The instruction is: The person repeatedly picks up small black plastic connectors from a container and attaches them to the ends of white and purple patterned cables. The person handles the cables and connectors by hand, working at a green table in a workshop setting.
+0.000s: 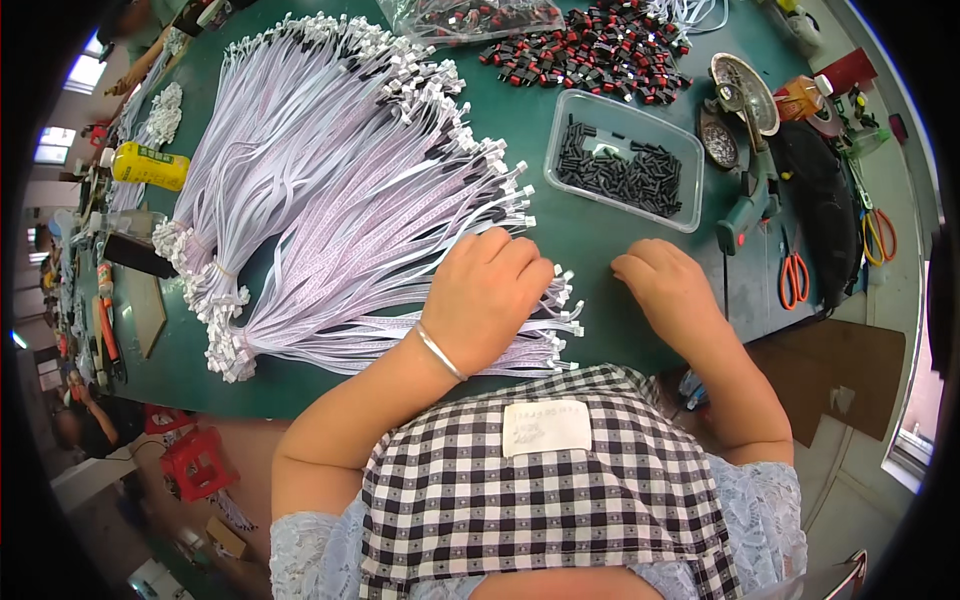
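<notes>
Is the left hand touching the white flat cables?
Touching. In the head view the left hand lies palm down on the white flat cables, no gap visible.

Ribbon cables (340, 200): smooth plastic, pale, w/ white plastic plugs. Mat (600, 250): matt green. Tub (625, 160): clear glossy plastic. Bangle (440, 352): shiny metal.
</notes>
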The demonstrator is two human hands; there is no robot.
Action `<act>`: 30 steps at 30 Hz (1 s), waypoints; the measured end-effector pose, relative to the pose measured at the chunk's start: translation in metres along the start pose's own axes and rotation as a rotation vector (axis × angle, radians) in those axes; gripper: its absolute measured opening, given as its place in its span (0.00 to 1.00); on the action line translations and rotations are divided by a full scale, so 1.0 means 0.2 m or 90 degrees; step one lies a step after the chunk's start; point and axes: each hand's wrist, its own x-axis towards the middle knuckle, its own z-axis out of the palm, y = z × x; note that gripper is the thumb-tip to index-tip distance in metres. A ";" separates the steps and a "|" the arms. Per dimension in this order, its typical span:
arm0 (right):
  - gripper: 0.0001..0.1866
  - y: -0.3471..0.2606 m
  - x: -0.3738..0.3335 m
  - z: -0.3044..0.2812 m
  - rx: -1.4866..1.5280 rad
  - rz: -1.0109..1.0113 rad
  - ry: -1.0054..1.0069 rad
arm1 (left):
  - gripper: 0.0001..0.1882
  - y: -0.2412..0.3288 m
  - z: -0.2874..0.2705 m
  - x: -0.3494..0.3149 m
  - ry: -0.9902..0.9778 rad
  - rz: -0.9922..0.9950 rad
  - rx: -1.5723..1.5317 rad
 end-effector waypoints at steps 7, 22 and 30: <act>0.10 0.00 0.04 -0.05 0.119 0.012 0.052 | 0.07 0.02 -0.15 0.02 0.013 -0.281 -0.464; 0.06 -0.25 0.24 0.03 0.863 0.092 0.170 | 0.09 0.01 -0.05 -0.03 -0.102 -0.474 -0.805; 0.08 -0.23 0.21 0.05 0.802 0.097 0.250 | 0.05 -0.03 -0.07 -0.04 -0.125 -0.539 -0.907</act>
